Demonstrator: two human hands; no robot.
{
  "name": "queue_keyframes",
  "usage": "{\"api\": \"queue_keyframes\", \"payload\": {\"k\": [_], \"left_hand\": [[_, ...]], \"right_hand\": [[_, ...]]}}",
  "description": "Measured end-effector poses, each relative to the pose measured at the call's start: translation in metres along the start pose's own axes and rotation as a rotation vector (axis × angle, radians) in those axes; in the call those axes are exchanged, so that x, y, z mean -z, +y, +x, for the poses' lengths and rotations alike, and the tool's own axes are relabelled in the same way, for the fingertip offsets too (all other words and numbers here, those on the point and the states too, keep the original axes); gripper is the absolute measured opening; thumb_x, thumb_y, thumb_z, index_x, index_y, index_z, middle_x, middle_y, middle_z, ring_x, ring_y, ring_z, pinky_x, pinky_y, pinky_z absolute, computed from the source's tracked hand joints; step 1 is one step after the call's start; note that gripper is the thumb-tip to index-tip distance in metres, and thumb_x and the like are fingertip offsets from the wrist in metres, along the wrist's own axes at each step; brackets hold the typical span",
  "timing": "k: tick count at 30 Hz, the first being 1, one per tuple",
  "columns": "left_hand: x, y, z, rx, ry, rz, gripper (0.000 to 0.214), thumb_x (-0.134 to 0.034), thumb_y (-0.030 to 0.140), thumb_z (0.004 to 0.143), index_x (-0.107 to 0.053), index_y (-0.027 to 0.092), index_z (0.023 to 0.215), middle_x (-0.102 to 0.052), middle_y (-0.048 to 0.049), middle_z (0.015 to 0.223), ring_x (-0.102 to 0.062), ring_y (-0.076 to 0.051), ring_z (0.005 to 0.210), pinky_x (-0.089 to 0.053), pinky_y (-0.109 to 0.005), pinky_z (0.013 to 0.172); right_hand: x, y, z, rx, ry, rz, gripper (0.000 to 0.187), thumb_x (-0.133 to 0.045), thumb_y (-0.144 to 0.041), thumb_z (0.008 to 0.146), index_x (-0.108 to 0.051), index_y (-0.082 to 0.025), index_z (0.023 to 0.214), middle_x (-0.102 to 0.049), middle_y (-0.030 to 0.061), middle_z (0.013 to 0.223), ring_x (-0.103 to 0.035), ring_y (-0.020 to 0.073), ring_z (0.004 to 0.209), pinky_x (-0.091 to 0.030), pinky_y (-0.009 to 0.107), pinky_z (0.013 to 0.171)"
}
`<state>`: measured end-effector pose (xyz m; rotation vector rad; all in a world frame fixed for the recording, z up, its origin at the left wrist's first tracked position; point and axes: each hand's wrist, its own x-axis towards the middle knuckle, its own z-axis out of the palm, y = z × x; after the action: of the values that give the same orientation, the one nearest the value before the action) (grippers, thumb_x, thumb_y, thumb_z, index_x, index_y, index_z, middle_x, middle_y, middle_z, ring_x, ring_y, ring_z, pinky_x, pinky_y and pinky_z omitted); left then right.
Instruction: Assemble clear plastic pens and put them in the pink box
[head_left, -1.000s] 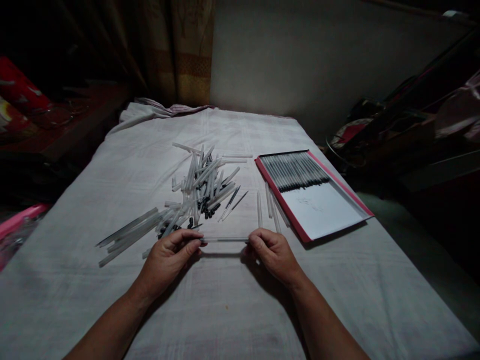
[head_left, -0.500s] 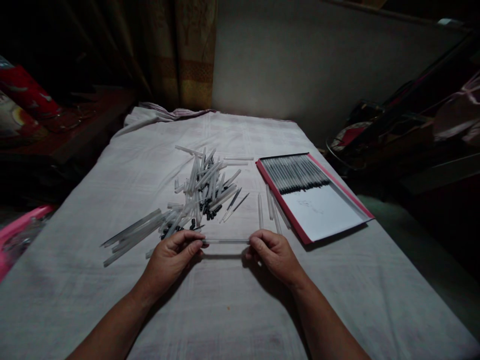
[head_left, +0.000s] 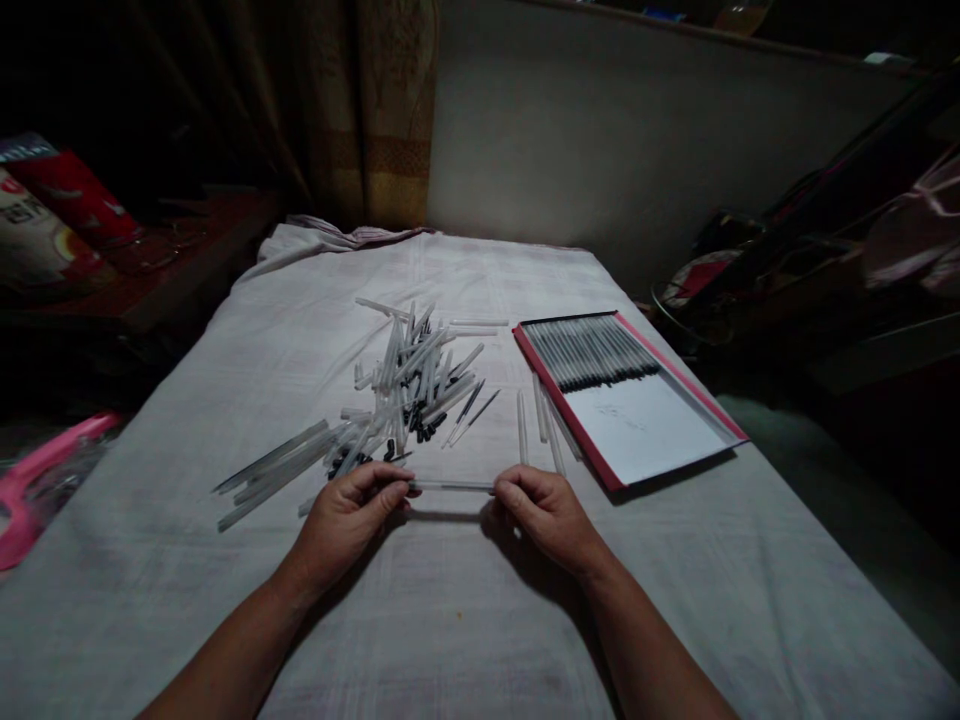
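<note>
A slim clear pen (head_left: 454, 486) is stretched level between my two hands, just above the cloth. My left hand (head_left: 358, 510) pinches its left end, and my right hand (head_left: 541, 512) pinches the other end; both tips are covered by fingers. Beyond my left hand lies a loose heap of clear pen barrels (head_left: 401, 375) mixed with small black caps (head_left: 420, 420). Thin dark-tipped refills (head_left: 474, 412) rest at the heap's right side. To the right, a red-edged box lid (head_left: 611, 470) holds a row of pens (head_left: 589, 350) with black ends.
A pale checked cloth (head_left: 450, 660) covers the table. Several clear tubes (head_left: 541, 410) lie along the lid's left side. A pink-handled container (head_left: 45, 470) is beyond the table's left edge. Red and white packages (head_left: 67, 210) stand on a dark side table.
My hands have come slightly closer together, with less of the pen showing between them. The whole view has shifted a little; the heap and lid look unchanged.
</note>
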<state>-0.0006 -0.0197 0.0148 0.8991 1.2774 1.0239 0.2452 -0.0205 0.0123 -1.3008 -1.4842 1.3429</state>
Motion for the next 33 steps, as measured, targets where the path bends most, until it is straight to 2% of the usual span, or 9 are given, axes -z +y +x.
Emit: {"api": "queue_keyframes", "payload": {"k": [4, 9, 12, 15, 18, 20, 25, 30, 33], "left_hand": [[-0.001, 0.001, -0.001, 0.018, 0.004, -0.035, 0.045, -0.089, 0.051, 0.054, -0.075, 0.017, 0.078, -0.073, -0.0026, 0.072, -0.066, -0.012, 0.06, -0.052, -0.02, 0.056], [-0.003, 0.005, -0.003, 0.068, 0.02, -0.028, 0.053, -0.088, 0.055, 0.054, -0.072, 0.016, 0.085, -0.069, -0.0016, 0.059, -0.057, -0.01, 0.045, -0.035, -0.016, 0.039], [-0.005, 0.007, -0.003, 0.061, 0.014, -0.015, 0.054, -0.088, 0.055, 0.052, -0.071, 0.015, 0.084, -0.067, -0.0005, 0.055, -0.053, -0.009, 0.043, -0.035, -0.017, 0.04], [-0.006, 0.009, -0.004, 0.053, 0.003, -0.008, 0.051, -0.088, 0.053, 0.051, -0.071, 0.016, 0.081, -0.068, -0.0009, 0.058, -0.055, -0.009, 0.045, -0.037, -0.017, 0.041], [-0.005, 0.008, -0.004, 0.031, -0.027, 0.022, 0.044, -0.087, 0.049, 0.056, -0.072, 0.017, 0.081, -0.071, -0.0023, 0.065, -0.06, -0.012, 0.05, -0.041, -0.019, 0.044], [-0.004, 0.006, -0.004, -0.035, -0.046, 0.076, 0.036, -0.083, 0.046, 0.063, -0.074, 0.018, 0.083, -0.073, -0.0033, 0.07, -0.065, -0.014, 0.056, -0.047, -0.022, 0.049], [-0.006, 0.001, -0.007, -0.32, -0.055, 0.372, 0.017, -0.071, 0.036, 0.077, -0.077, 0.021, 0.081, -0.075, -0.0048, 0.076, -0.07, -0.019, 0.072, -0.056, -0.03, 0.068], [-0.007, 0.0, -0.009, -0.436, -0.104, 0.52, 0.019, -0.064, 0.035, 0.083, -0.076, 0.021, 0.09, -0.077, -0.0039, 0.078, -0.072, -0.019, 0.069, -0.058, -0.029, 0.065], [0.006, 0.009, -0.006, -0.586, 0.005, 0.65, 0.023, -0.062, 0.039, 0.087, -0.075, 0.022, 0.095, -0.077, -0.0038, 0.083, -0.073, -0.019, 0.073, -0.058, -0.03, 0.069]], "right_hand": [[0.0, -0.005, 0.0, -0.029, -0.021, 0.026, 0.034, -0.065, -0.046, 0.084, -0.065, -0.017, 0.068, -0.067, 0.0029, 0.059, -0.057, 0.012, 0.053, -0.044, 0.023, 0.053], [-0.004, -0.011, 0.0, -0.097, 0.06, 0.265, 0.03, -0.079, -0.044, 0.07, -0.068, -0.017, 0.074, -0.069, 0.0025, 0.063, -0.054, 0.0105, 0.05, -0.044, 0.023, 0.049], [-0.009, -0.012, 0.001, -0.112, 0.093, 0.347, 0.031, -0.082, -0.041, 0.068, -0.073, -0.017, 0.083, -0.071, 0.0028, 0.065, -0.054, 0.0095, 0.049, -0.043, 0.022, 0.048], [-0.014, -0.011, 0.001, -0.137, 0.073, 0.411, 0.043, -0.084, -0.041, 0.066, -0.075, -0.018, 0.1, -0.074, 0.0035, 0.069, -0.055, 0.0093, 0.048, -0.042, 0.021, 0.046], [-0.018, -0.01, 0.001, -0.143, 0.072, 0.503, 0.04, -0.085, -0.045, 0.064, -0.077, -0.017, 0.092, -0.074, 0.0036, 0.068, -0.055, 0.0086, 0.049, -0.044, 0.02, 0.046], [-0.02, -0.009, 0.002, -0.151, 0.102, 0.551, 0.04, -0.087, -0.048, 0.061, -0.077, -0.017, 0.085, -0.073, 0.0032, 0.064, -0.056, 0.0085, 0.049, -0.045, 0.02, 0.048], [-0.024, -0.009, 0.003, -0.202, 0.236, 0.606, 0.047, -0.088, -0.055, 0.056, -0.073, -0.016, 0.079, -0.069, 0.0016, 0.057, -0.058, 0.0099, 0.046, -0.041, 0.018, 0.043], [-0.027, -0.011, 0.003, -0.187, 0.195, 0.605, 0.047, -0.089, -0.051, 0.057, -0.072, -0.017, 0.084, -0.069, 0.0007, 0.063, -0.057, 0.01, 0.049, -0.041, 0.019, 0.043], [-0.023, -0.01, 0.004, -0.138, 0.267, 0.597, 0.048, -0.085, -0.057, 0.061, -0.071, -0.017, 0.083, -0.065, -0.0008, 0.061, -0.054, 0.0085, 0.047, -0.038, 0.018, 0.042]]}}
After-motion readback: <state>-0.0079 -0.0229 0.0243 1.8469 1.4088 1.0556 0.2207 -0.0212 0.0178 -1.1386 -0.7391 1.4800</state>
